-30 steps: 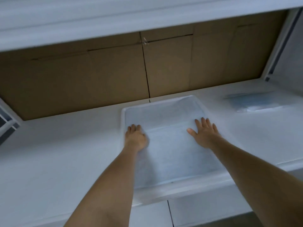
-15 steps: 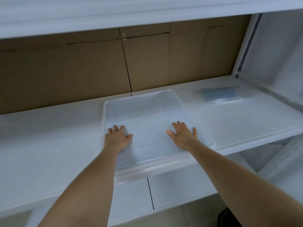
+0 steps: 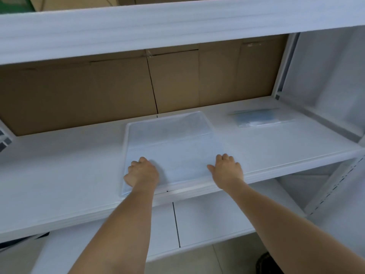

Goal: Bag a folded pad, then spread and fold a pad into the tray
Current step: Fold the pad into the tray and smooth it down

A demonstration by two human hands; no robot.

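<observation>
Here, seen from the head camera: a shallow white translucent plastic tray (image 3: 126, 147) resting on the white middle shelf board (image 3: 59, 171), near its front edge; inside it, a thin pale-blue quilted pad (image 3: 177, 153) lying flat across the tray floor, its far part folded over along a crease running left to right; pad's near edge reaching the tray's front rim.

Left hand (image 3: 142, 172) set on the pad's near-left corner, knuckles up, fingers (image 3: 142, 159) bent under at the tips and pressing into the fabric; whether pinching a fold or merely pushing down, impossible to tell. Right hand (image 3: 226, 168) placed at the pad's near-right edge, just beside the tray's right side, palm down, thumb spread toward the middle, fingers curled at the knuckles against the pad; grip likewise unclear. Both bare forearms stretched in from the bottom of the view, well apart.

Further right on the same shelf, apart from the tray, a clear plastic bag holding a folded blue pad (image 3: 256, 119), lying flat. Behind the shelf, brown cardboard panels (image 3: 98, 91) forming the back wall; above, a white upper shelf edge (image 3: 177, 22); below, a lower white shelf (image 3: 207, 220).
</observation>
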